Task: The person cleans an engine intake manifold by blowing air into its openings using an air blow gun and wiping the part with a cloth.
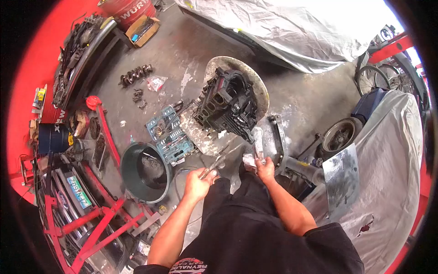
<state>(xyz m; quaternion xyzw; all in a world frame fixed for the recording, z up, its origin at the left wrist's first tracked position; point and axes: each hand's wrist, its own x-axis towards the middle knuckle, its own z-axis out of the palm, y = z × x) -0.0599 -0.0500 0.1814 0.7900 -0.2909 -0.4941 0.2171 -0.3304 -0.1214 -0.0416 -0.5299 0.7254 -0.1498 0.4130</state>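
Observation:
My left hand (199,183) is closed around a slim, dirty tool (218,163) with a long thin tip pointing toward the engine block; its exact kind is unclear. In my right hand (265,169) is a crumpled white rag (250,160), gripped near my right thigh. Ahead of both hands, a dark, greasy engine block (228,102) rests on a worn, rounded board (261,89). Neither hand touches the block. Left of it lies an open blue socket set (169,137), and nearer stands a dark round tub (169,176) with grimy contents.
A crankshaft (136,75) and a plastic bag (156,83) lie on the floor. Red metal frames (77,223) crowd the left. Covered vehicles (283,27) stand ahead and to the right, near a wheel (340,137) and a metal sheet (341,180).

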